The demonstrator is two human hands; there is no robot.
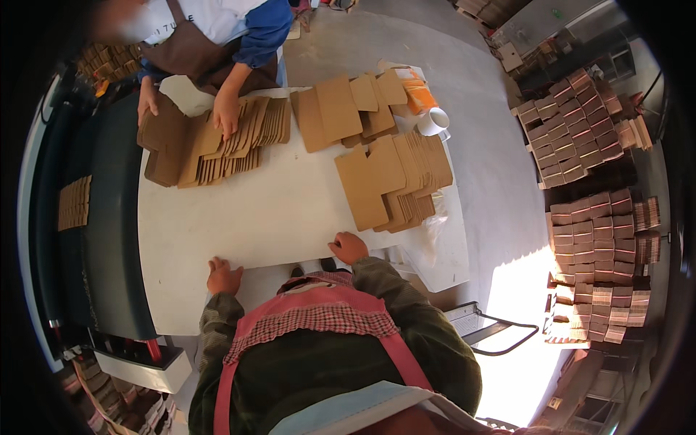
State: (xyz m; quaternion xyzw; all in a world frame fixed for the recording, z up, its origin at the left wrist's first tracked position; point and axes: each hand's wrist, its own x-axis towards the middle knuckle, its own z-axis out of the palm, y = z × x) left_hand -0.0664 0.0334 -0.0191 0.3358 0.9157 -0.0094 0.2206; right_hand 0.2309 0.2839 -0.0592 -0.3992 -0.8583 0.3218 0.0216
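My left hand [224,276] rests on the near edge of the white table [239,225], its fingers apart and nothing in it. Further right, my right hand [349,248] lies at the same edge with its fingers curled in; nothing shows in it. Nearest to that hand is a fanned stack of flat brown cardboard blanks [370,181]. Behind it lie more cardboard pieces [326,112]. Across the table, a co-worker's hands [226,112] touch another fanned row of cardboard blanks [239,145] at the far left.
A white mug [433,122] and an orange-and-white packet [417,93] stand at the far right corner. Along the left runs a dark conveyor belt [116,210] carrying a small cardboard stack [75,203]. Bundled cardboard piles [594,239] stand on the right. A black metal frame [507,337] is near my right.
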